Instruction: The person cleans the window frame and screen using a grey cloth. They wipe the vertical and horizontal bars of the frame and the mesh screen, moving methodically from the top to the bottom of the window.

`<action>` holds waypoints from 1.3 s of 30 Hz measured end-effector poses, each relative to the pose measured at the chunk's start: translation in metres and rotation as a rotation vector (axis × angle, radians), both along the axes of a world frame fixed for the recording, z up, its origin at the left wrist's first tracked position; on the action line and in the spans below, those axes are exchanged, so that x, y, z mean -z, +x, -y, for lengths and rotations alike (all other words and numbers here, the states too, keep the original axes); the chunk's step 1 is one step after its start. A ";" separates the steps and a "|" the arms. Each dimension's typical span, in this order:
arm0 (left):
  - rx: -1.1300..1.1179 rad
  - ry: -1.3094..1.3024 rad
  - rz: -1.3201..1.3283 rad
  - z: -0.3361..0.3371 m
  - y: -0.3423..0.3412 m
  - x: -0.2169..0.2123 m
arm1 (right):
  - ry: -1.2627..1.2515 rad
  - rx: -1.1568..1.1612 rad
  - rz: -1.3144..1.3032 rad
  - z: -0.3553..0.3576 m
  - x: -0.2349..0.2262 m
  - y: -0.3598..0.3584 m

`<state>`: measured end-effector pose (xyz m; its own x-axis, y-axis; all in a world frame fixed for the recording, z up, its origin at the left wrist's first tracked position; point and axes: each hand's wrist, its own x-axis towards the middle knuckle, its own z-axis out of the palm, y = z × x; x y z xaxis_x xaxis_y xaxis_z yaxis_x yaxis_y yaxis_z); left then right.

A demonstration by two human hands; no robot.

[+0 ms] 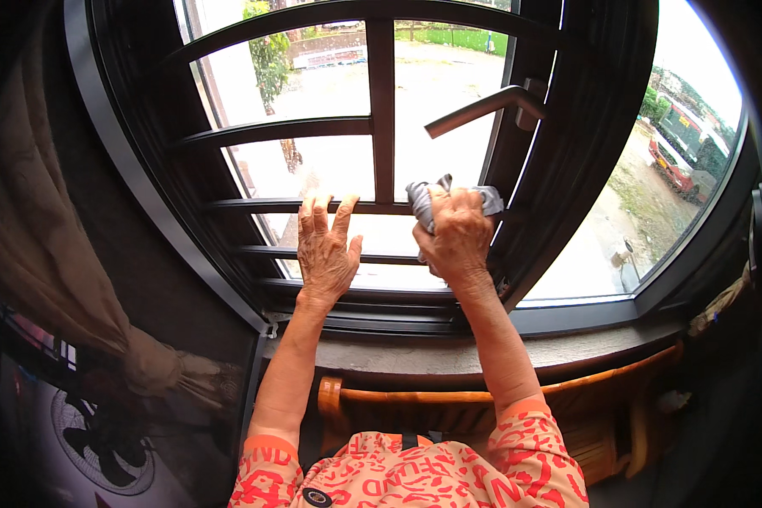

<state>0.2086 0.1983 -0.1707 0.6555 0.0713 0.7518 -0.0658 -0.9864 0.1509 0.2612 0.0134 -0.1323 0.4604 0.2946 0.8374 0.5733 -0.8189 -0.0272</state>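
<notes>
In front of me a dark window sash with crossbars (288,131) fills the middle of the view. My left hand (327,250) lies with fingers spread against a horizontal bar (254,206). My right hand (457,233) is closed round a crumpled grey-and-white cloth (422,203), pressed near where the upright bar (383,110) meets that same crossbar. Parts of the cloth stick out on both sides of the fist. Above the right hand, a metal window handle (478,110) slants down to the left from the sash's right side.
Below the window runs a pale sill (398,359), with a wooden bench (449,396) under it. A tied beige curtain (68,245) hangs at left, above a fan (102,440). Through the right pane (584,254) a red-and-white vehicle (681,148) shows outside.
</notes>
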 end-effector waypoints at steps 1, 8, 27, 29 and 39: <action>0.011 0.004 0.001 0.000 0.001 0.001 | 0.012 0.007 -0.011 0.008 0.000 0.002; 0.007 -0.004 0.002 0.000 0.002 0.002 | 0.013 0.172 -0.122 0.052 0.001 0.000; 0.037 -0.028 0.004 -0.002 0.003 0.003 | -0.036 -0.008 -0.077 0.008 0.006 -0.008; 0.017 -0.019 0.004 -0.002 0.003 0.003 | -0.040 -0.085 -0.096 -0.001 0.007 -0.008; 0.044 -0.035 -0.005 -0.001 0.002 0.002 | -0.018 -0.387 -0.067 -0.020 0.011 0.009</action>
<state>0.2104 0.1996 -0.1731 0.6625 0.0681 0.7459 -0.1083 -0.9767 0.1853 0.2699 0.0337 -0.1431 0.3656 0.4715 0.8025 0.8374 -0.5430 -0.0625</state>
